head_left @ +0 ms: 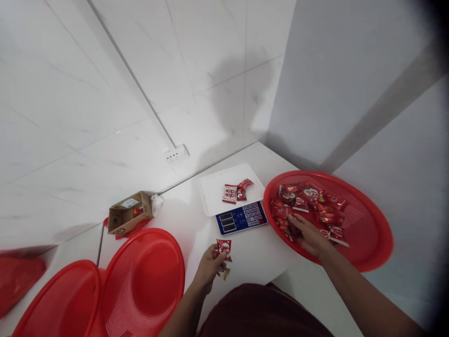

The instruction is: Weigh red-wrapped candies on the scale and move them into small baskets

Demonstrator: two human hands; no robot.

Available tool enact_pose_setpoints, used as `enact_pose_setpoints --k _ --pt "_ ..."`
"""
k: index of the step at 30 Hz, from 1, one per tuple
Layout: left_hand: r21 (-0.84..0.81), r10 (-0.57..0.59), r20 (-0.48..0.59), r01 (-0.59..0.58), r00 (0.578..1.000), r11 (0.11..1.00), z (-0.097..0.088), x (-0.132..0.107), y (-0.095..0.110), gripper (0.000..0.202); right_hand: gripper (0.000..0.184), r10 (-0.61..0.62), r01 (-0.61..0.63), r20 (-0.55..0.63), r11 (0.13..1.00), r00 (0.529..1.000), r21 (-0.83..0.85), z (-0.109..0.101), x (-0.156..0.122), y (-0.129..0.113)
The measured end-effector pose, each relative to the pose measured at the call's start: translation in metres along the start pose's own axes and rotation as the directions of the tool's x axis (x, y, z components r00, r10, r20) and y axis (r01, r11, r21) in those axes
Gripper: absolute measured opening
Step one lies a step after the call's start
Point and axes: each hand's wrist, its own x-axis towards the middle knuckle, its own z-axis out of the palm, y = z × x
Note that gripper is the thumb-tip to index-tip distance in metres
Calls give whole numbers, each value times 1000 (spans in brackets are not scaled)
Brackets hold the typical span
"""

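Note:
My left hand (207,267), closed, pinches a small red snack packet (223,249) with white print. A second, gold-coloured packet (223,273) sticks out beneath its fingers. My right hand (311,238) is down in a wide red plastic basket (380,229), its fingers bent among a heap of red wrapped packets (328,213). What those fingers grip is hidden. Between the hands stands a weighing scale, its blue keypad panel (242,219) facing me. Several red packets (229,193) lie on the scale's white tray (210,192).
Two more red baskets (180,267) (58,283) stand at the lower left. Behind them is an open cardboard box (117,220) with red packets inside, beside a crumpled white tissue (156,204). A wall socket (176,154) sits above the white table (185,201); walls close off the back and right.

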Motion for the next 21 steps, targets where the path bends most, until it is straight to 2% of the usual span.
enact_pose_setpoints --k 2,4,8,11,14,16,21 --pt "2 4 27 -5 1000 1000 -2 -4 -3 44 22 -6 20 121 993 993 -116 13 -10 -5" --pt "7 4 44 -4 999 1000 -2 -7 -6 41 26 35 54 280 952 959 -303 30 -20 -5" --pt "12 1 110 -3 994 1000 1 -15 -6 42 34 190 175 480 768 857 -616 63 -37 16" --pt "-32 13 190 -7 982 999 3 -20 -2 50 39 288 283 584 661 759 -695 80 -43 39" --pt "-31 14 258 -6 966 1000 2 -20 -3 53 36 363 332 649 636 669 -697 90 -49 54" --pt "3 -1 279 0 960 1000 0 -18 -7 53 36 368 327 661 650 654 -686 93 -52 58" --pt "102 2 262 -30 965 994 1 -12 -12 46 39 303 295 651 706 696 -644 93 -55 58"
